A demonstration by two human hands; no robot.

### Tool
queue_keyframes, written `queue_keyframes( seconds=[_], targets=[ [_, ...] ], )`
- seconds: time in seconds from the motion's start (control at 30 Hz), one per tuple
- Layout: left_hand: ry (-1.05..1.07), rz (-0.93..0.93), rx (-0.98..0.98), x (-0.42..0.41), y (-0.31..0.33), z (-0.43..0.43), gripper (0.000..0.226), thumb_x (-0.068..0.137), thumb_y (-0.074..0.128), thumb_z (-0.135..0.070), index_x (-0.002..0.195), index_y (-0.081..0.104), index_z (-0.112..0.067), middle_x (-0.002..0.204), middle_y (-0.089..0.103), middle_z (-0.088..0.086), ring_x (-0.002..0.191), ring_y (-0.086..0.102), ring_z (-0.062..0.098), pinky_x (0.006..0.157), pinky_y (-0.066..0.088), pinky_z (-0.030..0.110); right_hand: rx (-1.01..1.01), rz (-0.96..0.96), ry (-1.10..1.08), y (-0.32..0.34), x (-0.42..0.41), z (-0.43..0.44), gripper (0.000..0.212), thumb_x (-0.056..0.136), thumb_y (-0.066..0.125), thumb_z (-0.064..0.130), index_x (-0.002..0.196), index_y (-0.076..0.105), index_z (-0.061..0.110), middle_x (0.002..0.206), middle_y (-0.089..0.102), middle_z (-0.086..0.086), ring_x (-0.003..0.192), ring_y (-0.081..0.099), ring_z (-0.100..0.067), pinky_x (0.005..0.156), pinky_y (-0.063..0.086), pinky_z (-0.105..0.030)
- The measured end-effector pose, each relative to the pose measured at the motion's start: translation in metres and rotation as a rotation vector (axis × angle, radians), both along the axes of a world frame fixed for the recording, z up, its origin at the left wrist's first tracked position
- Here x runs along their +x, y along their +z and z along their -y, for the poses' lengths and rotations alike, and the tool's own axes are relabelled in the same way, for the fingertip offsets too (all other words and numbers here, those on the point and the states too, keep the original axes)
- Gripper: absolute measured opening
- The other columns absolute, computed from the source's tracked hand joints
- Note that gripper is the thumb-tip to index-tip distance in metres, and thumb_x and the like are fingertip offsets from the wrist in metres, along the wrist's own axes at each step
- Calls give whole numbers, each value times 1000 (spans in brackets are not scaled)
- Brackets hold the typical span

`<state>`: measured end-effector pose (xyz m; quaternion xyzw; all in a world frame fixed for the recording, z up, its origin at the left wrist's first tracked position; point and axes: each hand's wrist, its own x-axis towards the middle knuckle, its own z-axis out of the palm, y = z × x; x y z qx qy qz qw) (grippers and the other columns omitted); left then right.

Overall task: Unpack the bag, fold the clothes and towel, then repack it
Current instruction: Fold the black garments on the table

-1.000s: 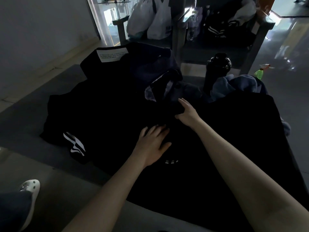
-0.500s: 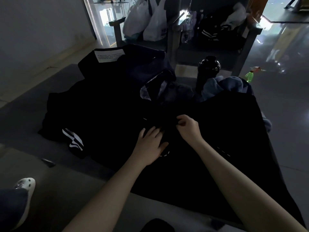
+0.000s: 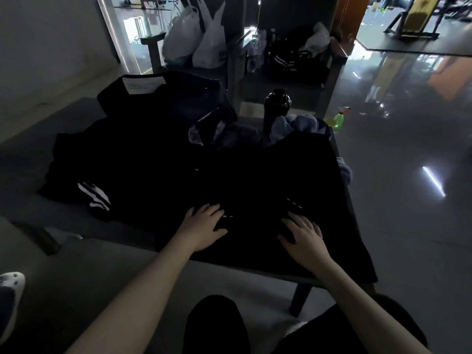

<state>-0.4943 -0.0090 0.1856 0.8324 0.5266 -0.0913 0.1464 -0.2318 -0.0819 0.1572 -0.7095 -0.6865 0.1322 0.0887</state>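
A black garment (image 3: pixel 288 175) lies spread over the right half of a low grey table (image 3: pixel 30 159), its hem hanging over the near edge. My left hand (image 3: pixel 204 227) and my right hand (image 3: pixel 304 236) rest flat on it near the front, fingers spread, about a hand's width apart. To the left lies another black garment with white stripes (image 3: pixel 95 198). Behind it sits the black bag (image 3: pixel 153 103) with a white label. A crumpled blue towel (image 3: pixel 296 125) lies at the far right, next to a patterned garment (image 3: pixel 219 131).
A black bottle (image 3: pixel 275 108) stands upright at the table's far edge. A green spray bottle (image 3: pixel 338 118) stands on the shiny floor at the right. Behind are chairs holding white plastic bags (image 3: pixel 196 42) and a striped jacket (image 3: pixel 293 57). My knees (image 3: pixel 217 325) are below the table's front.
Both hands drew back from the garment's middle toward the near edge and moved apart. My right hand, curled half a second ago, now lies flat.
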Motion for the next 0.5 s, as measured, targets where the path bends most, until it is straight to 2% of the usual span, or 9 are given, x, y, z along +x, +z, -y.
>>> queue_keyframes(
  seconds=[0.07, 0.2, 0.27, 0.33, 0.4, 0.43, 0.5],
  targets=[
    [-17, -15, -4, -4, 2, 11, 69, 95, 36, -58, 153, 14, -26, 160, 2, -6, 147, 1, 13, 119, -3, 42, 15, 24, -5, -2, 2, 15, 88, 74, 18, 76, 146, 32, 27, 158, 17, 1, 145, 13, -20, 116, 10, -44],
    [-106, -69, -35, -11, -7, 32, 98, 80, 53, -70, 153, 6, -25, 160, -5, -7, 147, -3, 14, 118, -5, 41, -67, 86, -9, -6, 14, 46, 128, 46, 1, 100, 151, 9, 28, 160, -4, -3, 147, -3, -22, 116, 2, -48],
    [-137, -113, -1, -16, -17, 41, 106, 77, 63, -63, 153, -1, -26, 160, -10, -7, 147, -6, 15, 118, -2, 42, -150, 141, 41, -6, 20, 58, 137, 37, -4, 102, 152, -1, 27, 159, -11, -3, 147, -9, -22, 116, -2, -48],
    [-144, -126, 87, -20, -25, 46, 99, 83, 66, -44, 153, -1, -26, 160, -9, -6, 147, -3, 17, 118, 5, 43, -185, 192, 67, -5, 24, 65, 131, 44, 14, 101, 151, -6, 28, 159, -15, -1, 146, -12, -22, 115, -5, -51],
    [-120, -95, 145, -22, -25, 47, 85, 88, 62, -28, 153, 7, -26, 160, 2, -3, 146, 7, 19, 116, 17, 44, -185, 212, 52, -3, 28, 73, 114, 63, 38, 89, 151, -4, 29, 159, -13, 2, 146, -10, -22, 114, -5, -53],
    [-109, -71, 152, -23, -24, 47, 80, 89, 61, -26, 152, 12, -25, 158, 9, -2, 144, 13, 20, 114, 23, 44, -166, 209, 45, -3, 31, 76, 107, 69, 38, 85, 151, -1, 29, 160, -9, 3, 147, -7, -21, 115, -3, -53],
    [-106, -33, 116, -26, -17, 47, 71, 90, 59, -24, 150, 23, -24, 152, 22, 1, 137, 24, 22, 108, 34, 42, -124, 199, 45, -2, 36, 82, 102, 67, 22, 84, 151, 9, 29, 160, 0, 4, 147, 1, -21, 116, 5, -50]
  ],
)
